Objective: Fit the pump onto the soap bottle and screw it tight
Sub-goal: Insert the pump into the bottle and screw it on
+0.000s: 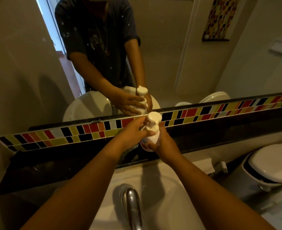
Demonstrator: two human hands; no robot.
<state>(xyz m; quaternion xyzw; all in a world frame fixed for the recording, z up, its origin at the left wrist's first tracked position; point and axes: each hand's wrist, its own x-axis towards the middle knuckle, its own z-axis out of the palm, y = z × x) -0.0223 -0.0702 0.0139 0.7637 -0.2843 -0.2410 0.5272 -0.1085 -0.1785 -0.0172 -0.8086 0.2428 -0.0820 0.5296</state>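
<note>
Head view, bathroom, dim warm light.

Bottle [151,140]: white, upright, on the dark ledge [219,133] behind the sink [166,188], just below the mirror [170,47]. Pink-red label low on its left side, print too small to read.

Pump [153,121]: white, seated on the bottle neck, upright, head at the level of the tile strip [54,136]. Collar partly hidden by fingers; cannot tell how far it is threaded.

Left hand [133,131]: reaches in from the left, fingers curled around the pump collar, thumb across the front of it. Grasping the pump.

Right hand [163,141]: wrapped around the bottle body from the right and below, fingers closed on it, palm against its side. Grasping the bottle.

Both forearms bare, extended over the sink, converging at the bottle.

Tap [132,208]: chrome, at the near centre of the sink, spout toward the camera, well apart from the bottle.

Tile strip: multicoloured rectangles (black, red, yellow, orange, white), runs along the wall between ledge and mirror, directly behind the pump head.

Mirror: reflects bottle, pump, both hands and a dark short-sleeved shirt; water spots on the glass.

Bin [269,166]: white lid, dark rim, right of the sink, lid closed.
</note>
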